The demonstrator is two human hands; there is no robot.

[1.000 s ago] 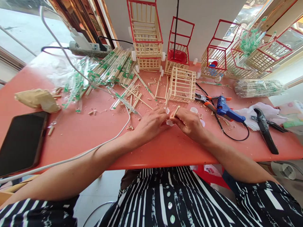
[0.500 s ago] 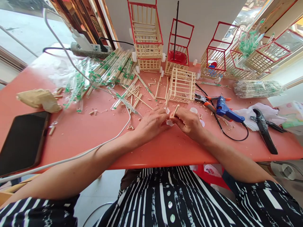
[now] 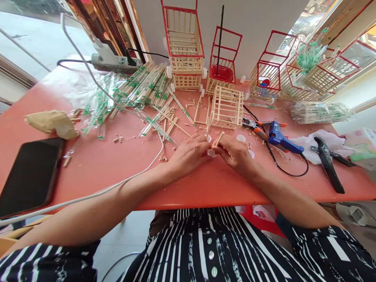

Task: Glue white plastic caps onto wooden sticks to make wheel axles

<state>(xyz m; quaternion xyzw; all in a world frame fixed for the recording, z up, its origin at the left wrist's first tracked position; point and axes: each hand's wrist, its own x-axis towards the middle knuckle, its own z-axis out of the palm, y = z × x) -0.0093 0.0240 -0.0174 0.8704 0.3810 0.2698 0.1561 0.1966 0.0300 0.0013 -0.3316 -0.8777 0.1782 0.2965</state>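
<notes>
My right hand pinches a short wooden stick, its upper end sticking out above the fingers. Close beside it, my left hand has its fingers bent together; what they grip, if anything, is hidden. A translucent white disc shows between the two hands, and another white disc is at the left fingertips. More discs, such as one white disc, lie just beyond my right hand. Behind the hands stands a small basket frame of wooden sticks.
Red-trimmed stick carts stand along the back. Wrapped chopsticks and loose sticks lie at left, near a phone and a white cable. At right are pliers, a blue glue gun and a black clamp.
The view has shifted slightly, so the tabletop things appear a little to the right and lower. Both hands keep nearly the same pose, the right still pinching the stick.
</notes>
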